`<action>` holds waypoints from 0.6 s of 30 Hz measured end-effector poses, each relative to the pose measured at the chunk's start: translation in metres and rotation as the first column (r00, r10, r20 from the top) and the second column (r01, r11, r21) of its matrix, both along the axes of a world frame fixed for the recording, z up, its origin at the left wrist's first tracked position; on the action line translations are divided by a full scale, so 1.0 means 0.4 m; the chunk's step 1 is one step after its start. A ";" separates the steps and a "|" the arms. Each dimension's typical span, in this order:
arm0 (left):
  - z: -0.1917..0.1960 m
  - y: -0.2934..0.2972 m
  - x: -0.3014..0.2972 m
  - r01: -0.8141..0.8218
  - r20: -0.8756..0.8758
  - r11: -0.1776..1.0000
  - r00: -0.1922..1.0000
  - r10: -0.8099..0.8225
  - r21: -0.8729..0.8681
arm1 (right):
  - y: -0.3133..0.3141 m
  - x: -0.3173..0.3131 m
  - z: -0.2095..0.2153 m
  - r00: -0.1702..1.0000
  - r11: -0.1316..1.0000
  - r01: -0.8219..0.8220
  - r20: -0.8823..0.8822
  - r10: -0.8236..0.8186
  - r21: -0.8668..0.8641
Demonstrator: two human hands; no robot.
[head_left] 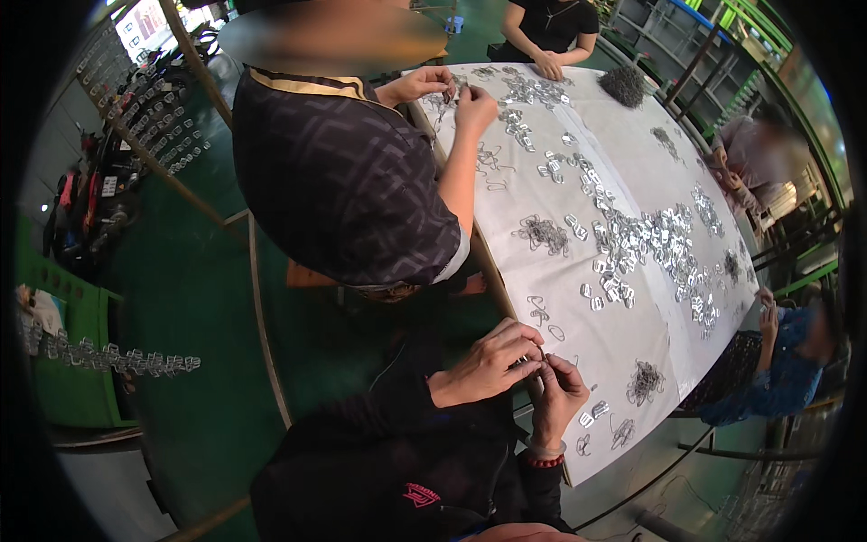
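Over the near edge of the white-covered table (515, 443), my two hands meet with fingertips pinched together. My left hand (492, 366) comes in from the left, thumb and fingers closed. Closed against it is my right hand (557, 397), with a bracelet and red beads at the wrist. Something small, thin and dark shows between the fingertips, too hidden to name. Right of my hands lies a small heap of thin wire hooks (645, 383). Closer in are a few shiny metal buckles (591, 414) and loose wire pieces (622, 433). More bent wires (545, 316) lie just beyond my left hand.
A large spread of metal buckles (641, 239) covers the table's middle, with a wire heap (543, 235) beside it. A dark wire pile (623, 86) stands at the far end. A co-worker in a patterned dark shirt (343, 181) works close on my left; several others sit around the table.
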State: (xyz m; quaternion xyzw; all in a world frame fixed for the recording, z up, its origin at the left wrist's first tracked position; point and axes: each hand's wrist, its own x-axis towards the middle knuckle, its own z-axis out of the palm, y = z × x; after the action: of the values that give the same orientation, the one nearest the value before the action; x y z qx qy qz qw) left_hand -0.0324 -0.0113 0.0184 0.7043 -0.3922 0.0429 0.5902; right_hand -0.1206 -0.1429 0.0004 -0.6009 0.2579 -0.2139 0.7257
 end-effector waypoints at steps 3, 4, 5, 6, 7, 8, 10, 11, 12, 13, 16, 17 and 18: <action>-0.013 -0.020 0.010 -0.026 -0.014 0.999 1.000 0.026 -0.037 | 0.006 0.010 0.004 0.998 0.997 -0.063 0.015 0.064 -0.049; -0.016 -0.024 0.017 -0.027 -0.015 0.998 1.000 0.026 -0.050 | 0.007 0.015 0.003 0.998 0.997 -0.057 0.001 0.058 -0.054; -0.019 -0.025 0.022 -0.020 -0.037 0.998 0.999 0.018 -0.063 | 0.003 0.017 0.003 0.998 0.996 -0.066 -0.013 0.065 -0.053; -0.021 -0.027 0.032 0.006 -0.028 0.997 1.000 -0.008 -0.080 | -0.001 0.019 0.001 0.995 0.994 -0.085 0.043 0.088 -0.070; -0.023 -0.026 0.036 0.048 -0.095 0.996 0.994 -0.055 -0.077 | -0.013 0.019 0.001 0.991 0.981 -0.097 0.074 0.110 -0.168; -0.024 -0.025 0.038 0.081 -0.159 0.993 0.983 -0.094 -0.088 | -0.036 0.018 0.001 0.986 0.957 -0.109 0.097 0.139 -0.269; -0.028 -0.022 0.046 0.115 -0.170 0.987 0.976 -0.133 -0.112 | -0.107 0.034 -0.007 0.983 0.978 -0.003 0.177 0.041 -0.209; -0.028 -0.020 0.050 0.128 -0.180 0.986 0.973 -0.146 -0.107 | -0.158 0.044 -0.010 0.986 0.974 0.056 0.164 -0.020 -0.221; -0.028 -0.018 0.055 0.130 -0.192 0.988 0.971 -0.145 -0.088 | -0.214 0.055 -0.014 0.986 0.965 0.116 0.148 -0.082 -0.235; -0.027 -0.016 0.059 0.147 -0.212 0.985 0.964 -0.162 -0.087 | -0.276 0.074 -0.021 0.994 0.933 0.109 0.029 -0.105 -0.342; -0.025 -0.013 0.069 0.177 -0.250 0.982 0.950 -0.189 -0.067 | -0.424 0.160 -0.088 0.974 0.873 -0.020 -0.208 -0.094 -0.488; -0.025 -0.012 0.072 0.182 -0.245 0.982 0.951 -0.191 -0.058 | -0.455 0.193 -0.124 0.962 0.855 -0.078 -0.262 -0.069 -0.512; -0.025 -0.010 0.074 0.179 -0.229 0.982 0.955 -0.186 -0.051 | -0.477 0.220 -0.162 0.968 0.706 -0.187 -0.252 0.013 -0.683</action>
State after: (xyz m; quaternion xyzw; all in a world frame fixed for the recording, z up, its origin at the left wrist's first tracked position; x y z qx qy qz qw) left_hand -0.0026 -0.0153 0.0084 0.6562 -0.3830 -0.0889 0.6441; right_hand -0.0325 -0.3336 -0.0644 -0.8646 0.2054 -0.1853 0.4194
